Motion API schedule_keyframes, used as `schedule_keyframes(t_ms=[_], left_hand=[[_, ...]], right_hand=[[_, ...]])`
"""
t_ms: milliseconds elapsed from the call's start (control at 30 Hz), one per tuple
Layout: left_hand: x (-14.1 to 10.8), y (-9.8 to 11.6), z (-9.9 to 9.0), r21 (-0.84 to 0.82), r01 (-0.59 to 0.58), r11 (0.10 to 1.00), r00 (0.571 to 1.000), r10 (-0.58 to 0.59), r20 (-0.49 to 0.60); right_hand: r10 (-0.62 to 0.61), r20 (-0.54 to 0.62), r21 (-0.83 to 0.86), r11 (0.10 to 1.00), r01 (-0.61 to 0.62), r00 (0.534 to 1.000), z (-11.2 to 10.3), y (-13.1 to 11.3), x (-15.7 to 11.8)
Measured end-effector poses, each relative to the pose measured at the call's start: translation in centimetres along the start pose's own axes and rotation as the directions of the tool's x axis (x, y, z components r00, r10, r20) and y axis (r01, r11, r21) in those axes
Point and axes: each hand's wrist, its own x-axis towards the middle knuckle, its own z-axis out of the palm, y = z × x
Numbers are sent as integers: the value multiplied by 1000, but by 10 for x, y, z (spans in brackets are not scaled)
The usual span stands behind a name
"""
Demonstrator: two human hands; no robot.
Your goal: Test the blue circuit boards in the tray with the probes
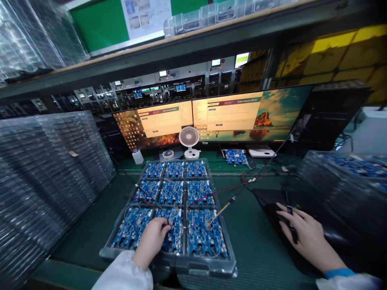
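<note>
Looks like you're mid-test: your left hand (152, 237) pinches a probe onto the front-middle board (173, 230) in the tray (193, 264), right hand (305, 235) flat on the mouse (290, 225), so clicking seems next.

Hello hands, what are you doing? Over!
Left hand pinching a probe on the front middle circuit board. Right hand flat on mouse. Wires cross the tray.

**An electronics factory test bench**

The place was seen to be an electronics production line. A tray (169, 257) of blue circuit boards (171, 192) was laid on a green mat (250, 241), two monitors (211, 119) were set behind, stacked clear trays (45, 169) were piled beside, and test racks (169, 86) were lined beyond.
</note>
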Motion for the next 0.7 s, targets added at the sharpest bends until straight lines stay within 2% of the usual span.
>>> schedule_keyframes(t_ms=[133, 200, 533, 700], left_hand=[[-1, 5, -3, 189, 14, 982, 1000, -15, 4], [-1, 4, -2, 226, 29, 974, 1000, -29, -4], [3, -9, 1, 81, 15, 997, 1000, -15, -8], [4, -8, 3, 110, -6, 994, 1000, 6, -6]], right_hand=[[-11, 6, 1, 1000, 11, 1000, 0, 0, 0], [-1, 8, 3, 1000, 1, 1000, 1, 1, -1], [25, 27, 12, 1000, -26, 999, 3, 3, -4], [27, 34, 8, 1000, -27, 999, 4, 5, -6]])
